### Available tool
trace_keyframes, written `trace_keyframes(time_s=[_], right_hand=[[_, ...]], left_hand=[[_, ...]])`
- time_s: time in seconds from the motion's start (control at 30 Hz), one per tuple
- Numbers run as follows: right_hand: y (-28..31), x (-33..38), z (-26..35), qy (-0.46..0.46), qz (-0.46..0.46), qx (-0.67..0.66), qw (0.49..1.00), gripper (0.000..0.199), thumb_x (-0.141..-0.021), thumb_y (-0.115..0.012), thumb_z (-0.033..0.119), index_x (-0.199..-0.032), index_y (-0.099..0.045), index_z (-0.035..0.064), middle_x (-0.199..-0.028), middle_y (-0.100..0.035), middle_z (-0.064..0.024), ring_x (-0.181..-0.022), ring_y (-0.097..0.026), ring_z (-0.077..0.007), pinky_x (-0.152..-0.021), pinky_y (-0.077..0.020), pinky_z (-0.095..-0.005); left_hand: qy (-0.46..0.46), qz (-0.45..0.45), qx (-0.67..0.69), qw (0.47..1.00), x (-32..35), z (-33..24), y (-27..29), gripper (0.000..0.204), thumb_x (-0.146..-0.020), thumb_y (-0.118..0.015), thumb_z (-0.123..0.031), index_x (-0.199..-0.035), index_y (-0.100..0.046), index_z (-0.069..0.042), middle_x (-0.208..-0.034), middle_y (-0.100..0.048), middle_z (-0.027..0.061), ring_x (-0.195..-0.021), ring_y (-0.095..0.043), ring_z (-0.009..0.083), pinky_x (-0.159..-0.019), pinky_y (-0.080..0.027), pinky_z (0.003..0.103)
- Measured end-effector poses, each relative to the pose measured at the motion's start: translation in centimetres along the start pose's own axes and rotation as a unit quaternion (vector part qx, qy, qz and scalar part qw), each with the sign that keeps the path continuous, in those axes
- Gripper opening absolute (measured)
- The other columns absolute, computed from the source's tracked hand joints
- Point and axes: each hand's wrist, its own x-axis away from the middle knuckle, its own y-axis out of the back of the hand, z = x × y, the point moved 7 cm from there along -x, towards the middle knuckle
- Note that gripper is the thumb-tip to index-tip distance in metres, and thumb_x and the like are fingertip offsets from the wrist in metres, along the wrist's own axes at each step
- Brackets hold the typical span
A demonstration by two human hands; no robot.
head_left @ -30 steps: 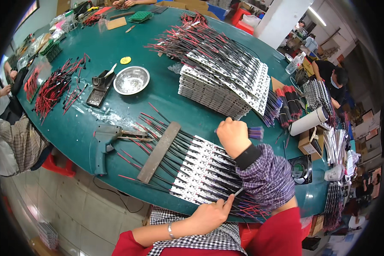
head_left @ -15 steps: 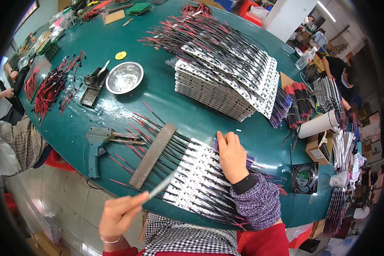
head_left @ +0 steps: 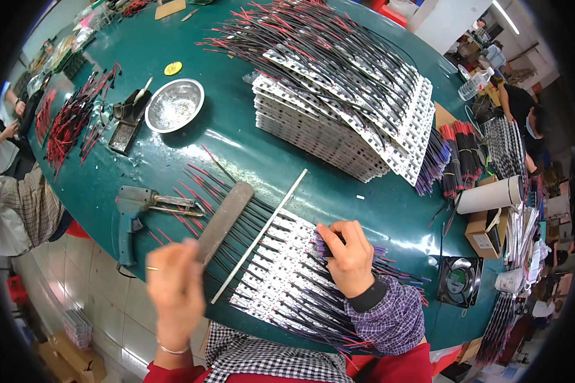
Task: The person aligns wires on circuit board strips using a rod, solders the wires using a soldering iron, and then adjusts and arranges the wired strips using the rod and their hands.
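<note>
The grip of the left hand is closed around the near end of a thin metal rod, which runs slanted up and to the right across the fan of wired white strips. The hand is blurred, so the exact finger position I cannot tell. The right hand lies flat on the same strips with the fingers pressing down; it grasps nothing, it only rests on them.

The strips lie at the near edge of the green worktop, and their black and red wires reach over that edge toward the person. Just left of the rod, a flat grey bar lies on the wire ends, and further left is a grey gun-shaped tool, close to the worktop rim. Between the strips and the big stack of white strips behind them there is an open band of bare green surface.

A steel bowl and a small black stand are well apart on the left. Bundles of red and black wires, a white roll and a small black fan crowd the right edge
</note>
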Motion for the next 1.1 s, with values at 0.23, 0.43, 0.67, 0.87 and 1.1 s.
trace_keyframes(time_s=[0.23,0.43,0.67,0.87,1.1], right_hand=[[-0.2,0.1,0.0,-0.004,0.031,-0.001,1.000,0.049,-0.068,-0.064,-0.008,-0.116,-0.070,0.0034,-0.097,-0.061,-0.0068,-0.088,-0.059,-0.0261,-0.071,-0.0497,-0.0375],[-0.3,0.3,0.2,0.025,0.034,0.003,0.999,0.039,-0.072,-0.064,-0.001,-0.111,-0.069,0.0012,-0.097,-0.062,-0.0067,-0.086,-0.060,-0.0239,-0.069,-0.0483,-0.0349],[-0.8,0.4,0.6,0.058,0.043,0.024,0.997,0.034,-0.075,-0.065,0.005,-0.108,-0.069,-0.0007,-0.096,-0.062,-0.0067,-0.085,-0.060,-0.0223,-0.067,-0.0487,-0.0335],[-0.6,0.3,1.0,0.075,0.041,0.042,0.995,0.033,-0.074,-0.065,0.005,-0.106,-0.069,-0.0018,-0.092,-0.059,-0.0072,-0.082,-0.059,-0.0221,-0.065,-0.0492,-0.0325],[-1.1,0.2,1.3,0.083,0.037,0.041,0.995,0.033,-0.074,-0.066,0.005,-0.106,-0.069,-0.0024,-0.091,-0.058,-0.0076,-0.081,-0.059,-0.0226,-0.063,-0.0493,-0.0325]], left_hand=[[0.136,-0.065,-0.236,0.960,-0.2,11.8,2.8,0.042,-0.095,-0.065,-0.009,-0.136,-0.058,-0.004,-0.129,-0.061,0.0203,-0.121,-0.056,0.0376,-0.106,-0.042,0.045],[0.266,-0.021,-0.060,0.962,-0.8,16.2,4.3,0.048,-0.080,-0.082,-0.002,-0.122,-0.059,0.004,-0.101,-0.073,0.0133,-0.088,-0.069,0.0216,-0.082,-0.053,0.032],[0.329,-0.029,0.195,0.924,1.2,17.9,4.7,0.053,-0.074,-0.077,0.006,-0.123,-0.057,0.007,-0.104,-0.069,0.0100,-0.087,-0.066,0.0157,-0.079,-0.052,0.026],[0.305,-0.126,0.520,0.788,3.2,5.6,3.5,0.063,-0.071,-0.078,0.003,-0.129,-0.054,0.005,-0.112,-0.063,0.0152,-0.088,-0.064,0.0163,-0.064,-0.052,0.028],[0.202,0.135,0.383,0.891,4.2,-1.4,-2.2,0.054,-0.076,-0.081,0.004,-0.123,-0.056,0.004,-0.109,-0.066,0.0139,-0.087,-0.065,0.0156,-0.074,-0.053,0.027]])
